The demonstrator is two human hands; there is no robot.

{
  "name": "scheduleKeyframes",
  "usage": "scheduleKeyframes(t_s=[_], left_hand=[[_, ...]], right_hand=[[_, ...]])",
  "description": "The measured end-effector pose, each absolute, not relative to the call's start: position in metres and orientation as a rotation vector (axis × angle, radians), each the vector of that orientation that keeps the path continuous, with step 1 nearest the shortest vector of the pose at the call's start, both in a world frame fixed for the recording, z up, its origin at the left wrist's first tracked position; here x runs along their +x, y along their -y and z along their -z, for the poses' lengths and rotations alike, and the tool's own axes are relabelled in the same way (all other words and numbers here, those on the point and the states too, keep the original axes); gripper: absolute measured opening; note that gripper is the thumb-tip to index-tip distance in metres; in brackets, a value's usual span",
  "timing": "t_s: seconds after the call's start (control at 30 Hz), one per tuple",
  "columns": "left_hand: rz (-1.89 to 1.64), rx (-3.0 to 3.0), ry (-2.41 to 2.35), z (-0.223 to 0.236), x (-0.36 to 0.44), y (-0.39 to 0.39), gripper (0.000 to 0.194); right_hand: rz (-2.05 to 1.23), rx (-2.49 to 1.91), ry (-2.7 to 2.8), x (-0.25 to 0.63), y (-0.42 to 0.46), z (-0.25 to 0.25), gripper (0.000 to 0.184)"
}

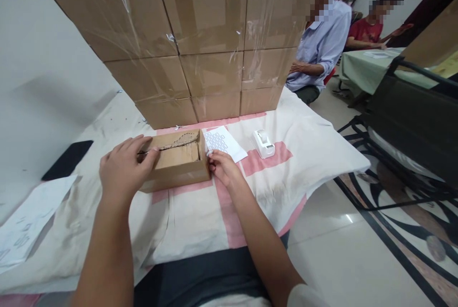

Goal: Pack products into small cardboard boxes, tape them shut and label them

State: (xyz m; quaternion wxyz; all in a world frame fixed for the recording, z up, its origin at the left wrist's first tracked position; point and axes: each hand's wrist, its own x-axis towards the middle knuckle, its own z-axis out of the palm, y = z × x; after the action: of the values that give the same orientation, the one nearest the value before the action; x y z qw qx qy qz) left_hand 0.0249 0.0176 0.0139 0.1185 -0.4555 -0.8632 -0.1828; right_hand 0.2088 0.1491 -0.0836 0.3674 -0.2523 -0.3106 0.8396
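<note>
A small brown cardboard box [179, 173] lies on the cloth in front of me. Along its top runs a dark speckled, ragged strip [179, 142], either cord or torn edge; I cannot tell which. My left hand [125, 166] grips the box's left end, its thumb on the top and its fingers over the far side. At the right end, my right hand [222, 166] is closed in a pinch close to the box wall. A small whitish bit shows at its fingertips, too small to name. Just beyond that hand is a white sheet with printed outlines [229, 142].
A white tape dispenser [264, 144] stands to the right. Behind the box rises a tall wall of taped cartons [214, 25]. At left lie a black flat object [67, 160] and white paper [34, 221]. Two people sit beyond, near a dark folding chair [411, 125].
</note>
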Motion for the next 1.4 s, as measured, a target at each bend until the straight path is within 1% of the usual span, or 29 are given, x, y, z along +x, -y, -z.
scheduleKeyframes(t_s=[0.2,0.4,0.6,0.87,1.03,1.4], left_hand=[[0.537,-1.375,2.525,-0.0172,0.0203,-0.0209,0.048],[0.561,-1.376,2.515,-0.0164,0.0216,-0.0193,0.049],[0.533,-1.386,2.533,-0.0169,0.0228,-0.0179,0.049],[0.502,-1.381,2.570,-0.0195,0.0257,-0.0173,0.048],[0.515,-1.409,2.559,-0.0220,0.0273,-0.0162,0.048],[0.469,-1.425,2.549,-0.0199,0.0238,-0.0155,0.053]], right_hand=[[-2.188,-0.679,0.842,0.2083,-0.1492,0.0863,0.024],[-2.190,-0.749,0.859,0.2061,-0.1489,0.0892,0.028],[-2.191,-0.760,0.853,0.2065,-0.1484,0.0877,0.028],[-2.179,-0.773,0.872,0.2067,-0.1486,0.0858,0.020],[-2.161,-0.759,0.892,0.2073,-0.1472,0.0863,0.020],[-2.096,-0.790,0.882,0.2054,-0.1469,0.0911,0.037]])
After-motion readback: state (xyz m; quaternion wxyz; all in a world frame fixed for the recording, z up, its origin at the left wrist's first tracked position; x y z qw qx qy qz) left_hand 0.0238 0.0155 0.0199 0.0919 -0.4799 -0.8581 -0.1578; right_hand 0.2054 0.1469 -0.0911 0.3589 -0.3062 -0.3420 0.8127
